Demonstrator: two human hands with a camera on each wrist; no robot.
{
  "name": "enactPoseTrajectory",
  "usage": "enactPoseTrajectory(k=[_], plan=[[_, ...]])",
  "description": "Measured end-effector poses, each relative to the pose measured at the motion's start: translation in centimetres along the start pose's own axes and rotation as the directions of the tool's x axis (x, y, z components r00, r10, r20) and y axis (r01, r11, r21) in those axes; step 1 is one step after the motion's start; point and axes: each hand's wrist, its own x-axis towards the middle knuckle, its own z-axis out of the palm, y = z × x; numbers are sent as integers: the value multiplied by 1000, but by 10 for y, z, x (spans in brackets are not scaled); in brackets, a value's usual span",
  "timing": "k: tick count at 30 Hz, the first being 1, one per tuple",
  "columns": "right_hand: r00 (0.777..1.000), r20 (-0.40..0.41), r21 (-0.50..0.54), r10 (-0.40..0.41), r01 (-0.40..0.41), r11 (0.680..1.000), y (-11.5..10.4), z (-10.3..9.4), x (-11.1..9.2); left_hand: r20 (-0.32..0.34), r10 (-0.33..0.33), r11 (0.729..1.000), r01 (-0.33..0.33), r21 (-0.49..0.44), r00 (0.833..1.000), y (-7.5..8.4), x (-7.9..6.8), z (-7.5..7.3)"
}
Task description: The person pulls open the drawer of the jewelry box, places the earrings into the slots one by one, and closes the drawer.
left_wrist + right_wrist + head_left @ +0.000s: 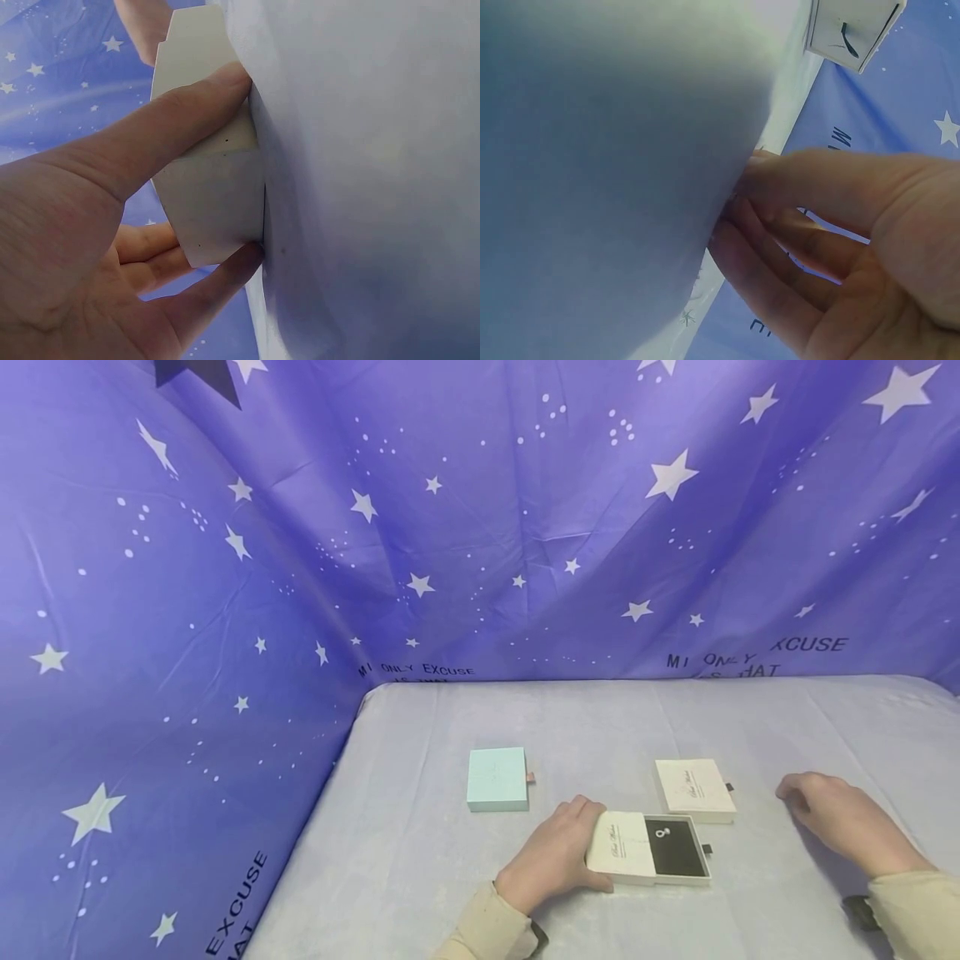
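Observation:
A cream drawer box (648, 847) lies on the table near the front. Its drawer is slid out to the right and shows a black insert with a small silvery piece (663, 833). My left hand (558, 856) grips the box's left end, thumb on one side and fingers on the other; in the left wrist view the same hand (247, 165) pinches the box (214, 202) by its edges. My right hand (825, 814) rests on the cloth to the right, fingers loosely curled and holding nothing; in the right wrist view the hand (780, 217) touches the cloth with its fingertips.
A closed white box (693, 789) (851, 30) with a black pull tab lies just behind the open one. A mint box (497, 778) sits farther left. The table (600, 727) has a pale lilac cloth, and a purple star-print backdrop (480, 527) hangs behind and to the left.

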Motion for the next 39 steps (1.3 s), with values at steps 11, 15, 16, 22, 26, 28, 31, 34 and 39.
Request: enactPoseTrajectory(k=[11, 15, 16, 22, 26, 28, 31, 34, 39], plan=[[1000, -14, 27, 2, -2, 1000, -11, -7, 0, -23, 20, 1000, -20, 8, 1000, 0, 0, 1], [999, -37, 75, 0, 3, 997, -19, -9, -1, -20, 14, 1000, -14, 9, 1000, 0, -1, 1], [999, -46, 81, -5, 8, 997, -21, -9, -2, -19, 14, 1000, -14, 9, 1000, 0, -1, 1], [991, -131, 87, -28, 40, 995, -32, -7, -5, -16, 8, 1000, -8, 12, 1000, -1, -1, 1], [981, -187, 83, -52, 68, 994, -41, -5, -7, -14, 9, 1000, -9, 13, 1000, -1, -1, 1], [981, -185, 87, -53, 70, 994, -46, -6, -8, -14, 10, 1000, -10, 11, 1000, -1, 0, 1], [985, -168, 99, -32, 50, 994, -53, -7, -10, -12, 9, 1000, -9, 11, 1000, -2, 0, 1], [988, -153, 113, -14, 32, 993, -58, -9, -11, -8, 7, 1000, -7, 14, 1000, -2, 0, 1], [986, -167, 139, -16, 40, 989, -66, -8, -13, -1, 1, 1000, -1, 23, 1000, -2, 1, 2]])
